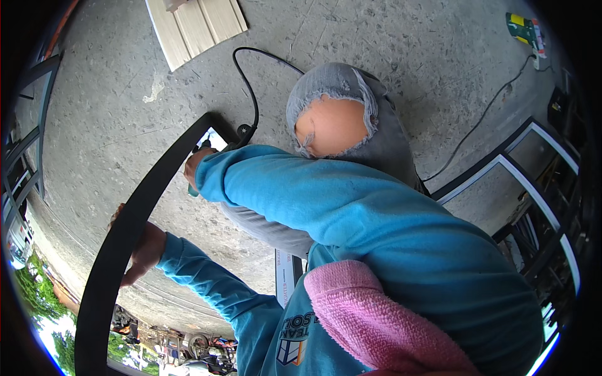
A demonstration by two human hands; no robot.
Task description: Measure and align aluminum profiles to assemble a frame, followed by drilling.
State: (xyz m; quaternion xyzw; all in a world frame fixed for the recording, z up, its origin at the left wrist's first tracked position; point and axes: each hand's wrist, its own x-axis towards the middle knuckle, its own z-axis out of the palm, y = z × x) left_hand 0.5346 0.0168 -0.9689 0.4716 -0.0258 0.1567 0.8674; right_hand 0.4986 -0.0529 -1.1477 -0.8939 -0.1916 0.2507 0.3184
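Observation:
A long dark frame [147, 200] rises from the lower left toward the middle, tilted, with a corner at its upper end. My left hand [145, 250] wraps around this bar, fingertips showing past its far edge and thumb on the near side. Close to the upper corner, my right hand [193, 168] is closed around a corded power tool [204, 145]. Only dark bits and a small green part of the tool show; hand and sleeve cover the rest, so its kind is unclear. A black cord [256, 94] runs from beside the right wrist and passes behind my bent knee [338, 119].
A beige ribbed panel [199, 34] lies on the concrete floor [407, 50] at the top. Dark metal frames [530, 172] stand at right, others [42, 131] at left. A green-yellow corded item [522, 30] sits far right. A pink towel [370, 313] hangs over my chest.

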